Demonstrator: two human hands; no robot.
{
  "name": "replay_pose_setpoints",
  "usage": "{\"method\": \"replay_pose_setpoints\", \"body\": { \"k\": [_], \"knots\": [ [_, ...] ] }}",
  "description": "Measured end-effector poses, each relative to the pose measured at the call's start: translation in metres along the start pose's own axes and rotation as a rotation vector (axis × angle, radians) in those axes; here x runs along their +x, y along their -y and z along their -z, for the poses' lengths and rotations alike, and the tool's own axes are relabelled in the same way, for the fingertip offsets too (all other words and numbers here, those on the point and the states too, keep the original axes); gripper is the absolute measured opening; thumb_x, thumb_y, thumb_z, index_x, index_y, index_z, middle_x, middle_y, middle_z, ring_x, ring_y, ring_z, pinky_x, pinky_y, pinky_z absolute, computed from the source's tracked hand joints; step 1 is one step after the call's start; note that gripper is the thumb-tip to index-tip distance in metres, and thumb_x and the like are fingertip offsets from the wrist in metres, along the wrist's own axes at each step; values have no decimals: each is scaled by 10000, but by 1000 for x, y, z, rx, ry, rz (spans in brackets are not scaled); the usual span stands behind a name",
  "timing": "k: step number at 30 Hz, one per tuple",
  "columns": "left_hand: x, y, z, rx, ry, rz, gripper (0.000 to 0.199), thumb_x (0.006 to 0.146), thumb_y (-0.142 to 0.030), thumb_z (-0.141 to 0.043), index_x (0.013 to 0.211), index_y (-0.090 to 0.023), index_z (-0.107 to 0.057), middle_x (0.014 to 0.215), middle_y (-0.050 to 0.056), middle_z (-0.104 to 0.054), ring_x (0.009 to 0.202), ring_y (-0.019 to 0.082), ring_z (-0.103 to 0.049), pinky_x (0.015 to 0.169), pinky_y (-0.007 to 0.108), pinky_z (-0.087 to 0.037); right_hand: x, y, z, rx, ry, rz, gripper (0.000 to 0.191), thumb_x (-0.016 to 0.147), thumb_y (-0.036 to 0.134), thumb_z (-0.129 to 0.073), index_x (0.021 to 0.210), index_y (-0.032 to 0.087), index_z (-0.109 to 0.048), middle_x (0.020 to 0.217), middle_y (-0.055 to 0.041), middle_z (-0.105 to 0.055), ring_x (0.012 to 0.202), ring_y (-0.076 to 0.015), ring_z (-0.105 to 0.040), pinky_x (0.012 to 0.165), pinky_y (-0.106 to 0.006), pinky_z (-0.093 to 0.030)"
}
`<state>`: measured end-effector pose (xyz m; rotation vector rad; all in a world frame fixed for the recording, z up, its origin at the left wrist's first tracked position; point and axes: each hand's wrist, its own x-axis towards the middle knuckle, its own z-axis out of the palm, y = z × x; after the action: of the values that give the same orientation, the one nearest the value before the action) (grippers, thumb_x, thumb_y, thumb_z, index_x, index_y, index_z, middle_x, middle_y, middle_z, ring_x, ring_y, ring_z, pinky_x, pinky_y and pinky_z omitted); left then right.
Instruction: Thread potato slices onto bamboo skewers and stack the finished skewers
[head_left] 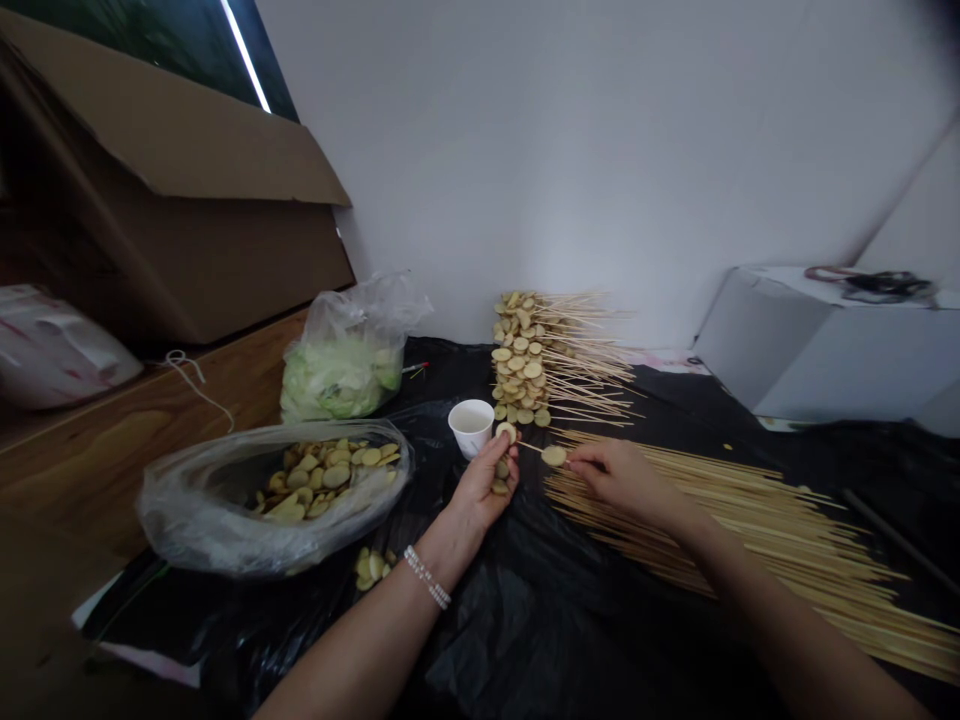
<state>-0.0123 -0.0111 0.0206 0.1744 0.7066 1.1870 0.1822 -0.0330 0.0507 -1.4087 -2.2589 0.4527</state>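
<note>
Nearest us are two bare forearms (pixel 360 640) rising from the bottom edge. Behind them we see a big cardboard box (pixel 202 220) at upper left, a white wall (pixel 585 150), and a black plastic sheet (pixel 540 640) spread over the work surface, with a wooden table top (pixel 142 440) showing left of it. A white box (pixel 810 350) sits at far right. On the sheet, a spread of bare bamboo skewers (pixel 750 530) lies at right, just beside the right hand (pixel 619 480), and a heap of loaded skewers (pixel 555 360) is piled further back, yellow slices bunched at one end. A clear plastic bag of round slices (pixel 274 500) lies open at left, with a bag of pale green leaves (pixel 349 375) behind it. The left hand (pixel 480 490) is closed, fingers and thumb pinching a round slice (pixel 505 431). The right hand pinches one bamboo skewer (pixel 534 450), a yellow slice (pixel 553 456) threaded on it, the tip pointing at the left hand. A white cup (pixel 471 425) stands just beyond the left hand. A few loose slices (pixel 371 568) lie on the sheet by the bag, and a pearl bracelet (pixel 427 577) circles the left wrist.
</note>
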Motion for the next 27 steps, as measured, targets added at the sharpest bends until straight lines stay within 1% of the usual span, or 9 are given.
{"method": "replay_pose_setpoints", "body": {
  "k": [2, 6, 8, 13, 15, 17, 20, 23, 27],
  "knots": [
    [0, 0, 0, 7, 13, -12, 74, 786, -88, -642, 852, -120, -628, 721, 7, -643, 501, 44, -579, 416, 109, -465, 0, 1, -2, -18, -8, 9, 310, 857, 238, -435, 651, 194, -663, 620, -13, -638, 577, -137, -519, 565, -250, -335],
    [1, 0, 1, 2, 24, -26, 77, 793, -84, -632, 861, -119, -628, 746, 9, -652, 508, 40, -579, 419, 107, -462, -1, 3, -8, -76, -81, 22, 278, 858, 216, -443, 720, 193, -683, 703, -34, -681, 629, -152, -561, 607, -259, -344],
    [2, 0, 2, -1, 15, -29, 81, 793, -86, -633, 867, -119, -629, 760, 12, -657, 509, 38, -577, 423, 109, -463, -1, 3, -11, -101, -108, 26, 274, 862, 214, -443, 725, 188, -678, 720, -43, -686, 642, -156, -567, 614, -260, -340],
    [3, 1, 2, 6, 13, -43, 87, 791, -89, -637, 874, -116, -631, 777, 14, -662, 509, 37, -574, 420, 114, -461, -1, 2, -22, -59, -87, 26, 273, 875, 198, -423, 706, 176, -637, 679, -35, -661, 607, -139, -545, 587, -247, -315],
    [3, 1, 2, 14, 13, -52, 83, 794, -88, -632, 873, -115, -632, 797, 18, -668, 514, 35, -575, 419, 113, -460, -1, 4, -25, -69, -88, 13, 276, 878, 198, -417, 696, 174, -623, 658, -32, -650, 587, -136, -534, 582, -250, -307],
    [3, 2, 2, 28, 2, -60, 74, 796, -86, -630, 863, -116, -632, 808, 22, -670, 519, 31, -575, 418, 106, -455, -1, 5, -27, -100, -97, 4, 272, 878, 194, -413, 702, 171, -620, 676, -43, -657, 608, -141, -545, 594, -254, -310],
    [3, 3, 2, 51, 0, -63, 68, 784, -88, -647, 844, -117, -632, 782, 19, -661, 518, 30, -573, 417, 98, -447, -2, 4, -24, -137, -100, -5, 267, 878, 191, -405, 740, 170, -633, 729, -60, -675, 659, -154, -568, 619, -258, -322],
    [4, 3, 2, 67, 5, -43, 79, 765, -108, -674, 827, -123, -626, 709, 7, -632, 507, 41, -571, 414, 102, -447, -2, 1, -18, -132, -80, -1, 269, 877, 215, -415, 755, 179, -651, 738, -57, -680, 661, -157, -566, 622, -260, -327],
    [5, 2, 3, 46, -46, -48, 97, 758, -153, -691, 807, -139, -608, 660, -8, -600, 484, 49, -558, 391, 107, -431, -2, -2, -10, -102, -55, 33, 277, 870, 229, -424, 744, 184, -666, 720, -48, -675, 662, -158, -558, 619, -262, -328]
  ]
}}
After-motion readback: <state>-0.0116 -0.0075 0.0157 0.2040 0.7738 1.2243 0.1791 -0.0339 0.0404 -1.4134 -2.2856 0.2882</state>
